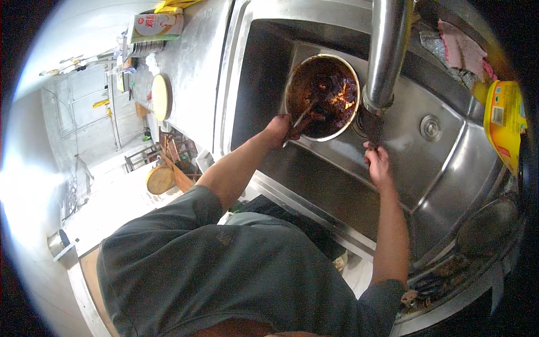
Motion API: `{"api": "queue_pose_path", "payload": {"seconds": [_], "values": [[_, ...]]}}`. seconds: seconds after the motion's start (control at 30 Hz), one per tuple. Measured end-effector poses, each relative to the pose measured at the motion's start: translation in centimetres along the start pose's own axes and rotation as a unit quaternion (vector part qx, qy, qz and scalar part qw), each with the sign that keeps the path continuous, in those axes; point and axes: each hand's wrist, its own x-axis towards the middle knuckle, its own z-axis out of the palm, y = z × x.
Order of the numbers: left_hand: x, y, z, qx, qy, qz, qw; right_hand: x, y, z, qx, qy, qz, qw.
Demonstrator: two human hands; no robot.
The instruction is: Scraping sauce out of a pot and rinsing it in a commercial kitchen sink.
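Note:
A round metal pot (300,71) sits in the stainless steel sink, its inside coated with dark brown residue and a few orange patches. At its lower-left rim, my left hand (279,127) closes around a thin, pale utensil handle (304,114) that slants into the pot. Whether this hand also grips the rim, I cannot tell. My right hand (379,163) is right of the pot, below the tap, with its fingers closed on a dark tool (372,128). The tool's shape is hard to make out against the sink.
A thick metal tap (388,54) hangs over the sink (286,185), close to the pot's right side. A drain (430,128) lies farther right. A yellow package (503,122) and a pink cloth (461,48) are on the right ledge. The left counter (198,63) holds a printed bag (156,26).

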Motion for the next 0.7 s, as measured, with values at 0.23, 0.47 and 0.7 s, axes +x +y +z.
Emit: {"api": "queue_pose_path", "payload": {"seconds": [0.23,0.47,0.7], "values": [[2.0,-1.8,-2.0,0.265,0.018,0.035,0.964,2.1,-3.4,-0.9,-0.002,0.020,0.008,1.000],[2.3,-1.7,-1.4,0.479,0.036,0.099,0.872,4.9,-0.5,-2.6,-0.071,0.069,0.017,0.995],[2.7,-2.4,-2.9,0.516,0.055,0.102,0.849,5.9,-2.9,-3.7,-0.215,0.063,-0.122,0.967]]}}
